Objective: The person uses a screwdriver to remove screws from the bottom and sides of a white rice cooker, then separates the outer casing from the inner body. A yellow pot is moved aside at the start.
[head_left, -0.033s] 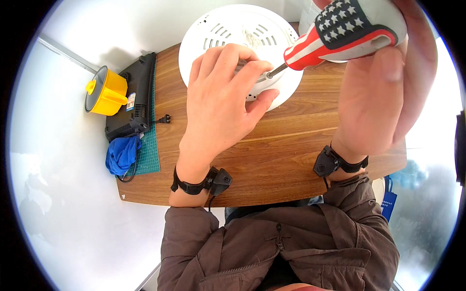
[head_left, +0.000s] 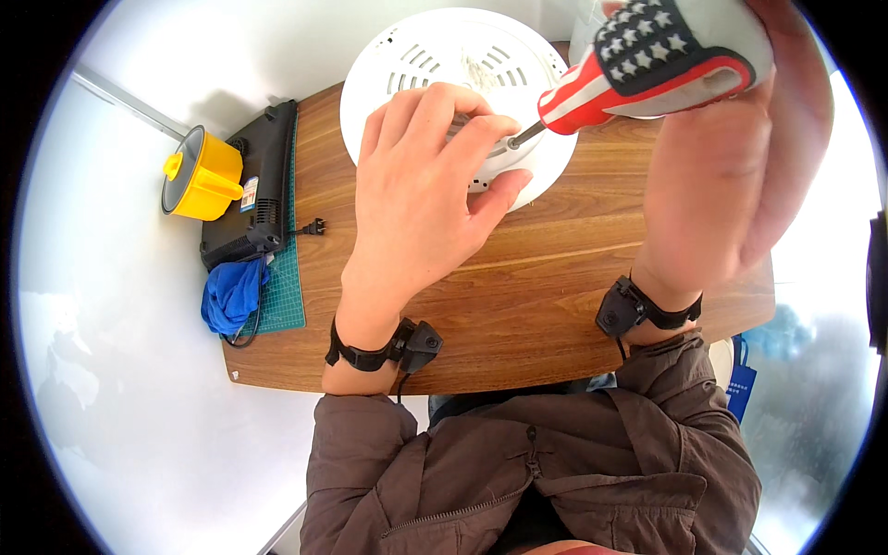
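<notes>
A white round appliance base with vent slots lies on the wooden table at the far side. My left hand lies over its near part, fingers curled on top and thumb against its side, steadying it. My right hand is raised at the upper right and grips a screwdriver with a red, white and blue handle. The metal shaft slants down to the left, and its tip meets the appliance right beside my left fingertips. Both wrists wear black bands.
At the table's left end a black flat appliance lies on a green cutting mat, its plug beside it. A yellow pot stands on it and a blue cloth lies in front of it.
</notes>
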Available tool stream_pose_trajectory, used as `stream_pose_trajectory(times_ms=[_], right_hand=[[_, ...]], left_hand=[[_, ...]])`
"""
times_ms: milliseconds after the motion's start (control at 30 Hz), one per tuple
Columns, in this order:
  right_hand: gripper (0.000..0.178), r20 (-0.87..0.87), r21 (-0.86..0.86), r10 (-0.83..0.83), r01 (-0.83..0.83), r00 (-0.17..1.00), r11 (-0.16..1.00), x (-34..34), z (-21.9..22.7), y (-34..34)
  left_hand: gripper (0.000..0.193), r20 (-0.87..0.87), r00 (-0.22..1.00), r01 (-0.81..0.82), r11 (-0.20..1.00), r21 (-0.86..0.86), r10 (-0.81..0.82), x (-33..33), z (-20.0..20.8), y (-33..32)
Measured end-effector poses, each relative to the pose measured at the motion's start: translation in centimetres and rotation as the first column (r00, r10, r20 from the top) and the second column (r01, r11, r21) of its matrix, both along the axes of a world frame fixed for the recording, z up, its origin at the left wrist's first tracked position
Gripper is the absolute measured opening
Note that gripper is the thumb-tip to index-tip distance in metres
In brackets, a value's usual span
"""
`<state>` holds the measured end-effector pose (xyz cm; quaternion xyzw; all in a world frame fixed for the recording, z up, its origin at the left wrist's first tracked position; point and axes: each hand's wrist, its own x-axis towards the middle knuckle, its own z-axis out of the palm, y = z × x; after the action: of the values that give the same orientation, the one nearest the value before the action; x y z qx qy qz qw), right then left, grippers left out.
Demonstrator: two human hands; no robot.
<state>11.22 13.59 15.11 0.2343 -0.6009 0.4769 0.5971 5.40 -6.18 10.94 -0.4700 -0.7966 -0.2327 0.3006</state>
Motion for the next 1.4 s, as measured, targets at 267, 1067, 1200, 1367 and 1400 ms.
stream_pose_trajectory(times_ms=[267, 1067, 1200, 1367, 1400], right_hand=[[0.042, 0.000, -0.005, 0.000, 0.000, 1.000, 1.000, -0.1, 0.0, 0.0], [0.035, -0.018, -0.034, -0.014, 0.013, 1.000, 0.999, 0.5, 0.5, 0.4], [0.034, -0.022, -0.035, -0.015, 0.015, 1.000, 0.999, 0.5, 0.7, 0.5], [0.033, -0.028, -0.043, -0.037, 0.036, 0.999, 0.998, 0.7, 1.1, 0.8], [0.033, -0.030, -0.047, -0.041, 0.039, 0.999, 0.998, 0.8, 1.3, 0.9]], left_hand=[[0.030, 0.017, 1.000, 0.002, 1.000, -0.002, -0.002, -0.2, -0.2, -0.1], [0.028, 0.072, 0.997, -0.008, 1.000, 0.023, 0.006, 0.1, 0.2, -0.1], [0.023, 0.100, 0.995, -0.005, 0.997, 0.083, -0.003, 0.1, 0.2, -0.2], [0.014, 0.111, 0.991, 0.047, 0.982, 0.184, -0.068, -0.4, -0.1, 0.0], [0.014, 0.134, 0.988, 0.050, 0.976, 0.210, -0.079, -0.3, -0.1, 0.0]])
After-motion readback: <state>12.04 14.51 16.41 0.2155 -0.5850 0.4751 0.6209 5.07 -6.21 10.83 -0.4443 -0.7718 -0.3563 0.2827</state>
